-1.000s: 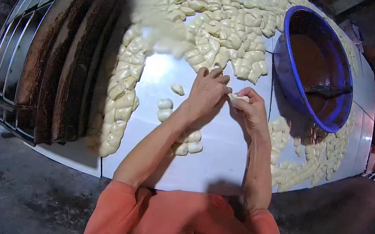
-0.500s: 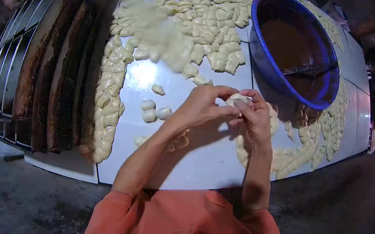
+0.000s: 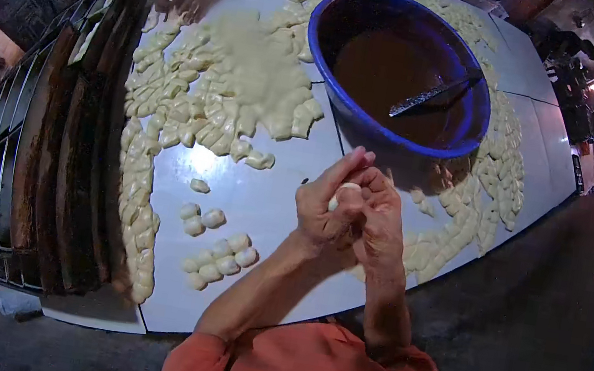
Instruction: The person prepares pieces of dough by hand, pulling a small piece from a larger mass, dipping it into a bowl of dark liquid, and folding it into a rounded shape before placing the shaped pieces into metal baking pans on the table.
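In the head view, a dough ball (image 3: 350,186) is held above the white table (image 3: 275,201), just in front of a blue basin (image 3: 320,59). It is gripped between both hands: the left hand (image 3: 318,206) is cupped around its left side, and the right hand (image 3: 381,216) is closed in against it, with much of the ball hidden by the fingers. To the left, beyond the left forearm (image 3: 274,283), a block of dough balls (image 3: 221,260) is seen, with a smaller trio (image 3: 195,221) and a single lump (image 3: 200,186) farther off. Uneven cut dough pieces (image 3: 196,111) are spread behind them, and a dark blade (image 3: 431,98) is rested inside the basin.

The ball could be dropped, it is judged, if the palms were parted while its surface was slick, or be torn if it were pressed too hard. The block could be smeared by the forearm if the elbow were swung left. Balls left touching might be stuck together, and the basin's rim could be struck by knuckles pushed forward.
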### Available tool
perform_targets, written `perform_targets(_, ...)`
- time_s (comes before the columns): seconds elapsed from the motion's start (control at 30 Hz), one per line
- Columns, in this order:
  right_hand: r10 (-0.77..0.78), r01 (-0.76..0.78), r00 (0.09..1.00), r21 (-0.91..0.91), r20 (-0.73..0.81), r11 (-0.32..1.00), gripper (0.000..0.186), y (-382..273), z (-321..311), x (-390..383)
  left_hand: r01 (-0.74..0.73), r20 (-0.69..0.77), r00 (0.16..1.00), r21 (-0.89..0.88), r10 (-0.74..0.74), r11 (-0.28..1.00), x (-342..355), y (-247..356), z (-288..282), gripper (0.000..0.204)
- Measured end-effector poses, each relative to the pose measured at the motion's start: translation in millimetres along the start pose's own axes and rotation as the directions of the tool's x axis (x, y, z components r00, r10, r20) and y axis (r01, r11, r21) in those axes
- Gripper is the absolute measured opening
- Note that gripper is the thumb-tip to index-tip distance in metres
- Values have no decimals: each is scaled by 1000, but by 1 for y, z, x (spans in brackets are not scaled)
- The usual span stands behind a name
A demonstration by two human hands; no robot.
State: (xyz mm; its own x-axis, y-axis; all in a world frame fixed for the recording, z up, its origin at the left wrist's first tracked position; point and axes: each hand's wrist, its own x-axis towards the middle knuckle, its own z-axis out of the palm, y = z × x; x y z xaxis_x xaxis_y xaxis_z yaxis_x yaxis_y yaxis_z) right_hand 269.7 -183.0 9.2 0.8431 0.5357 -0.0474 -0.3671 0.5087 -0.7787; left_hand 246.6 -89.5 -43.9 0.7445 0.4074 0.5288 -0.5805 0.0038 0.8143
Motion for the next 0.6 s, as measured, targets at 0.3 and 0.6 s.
perform_targets(0.3,-31,11,998,-314,-59,949,12,-69,-34,83,676,156,717,-394,-680,623,-16,-11,21,58)
perform_targets(0.6,445,219,892,-940,84,-263,23,-82,-140,190,785,22,617,58,-786,617,-13,1,-44,44)
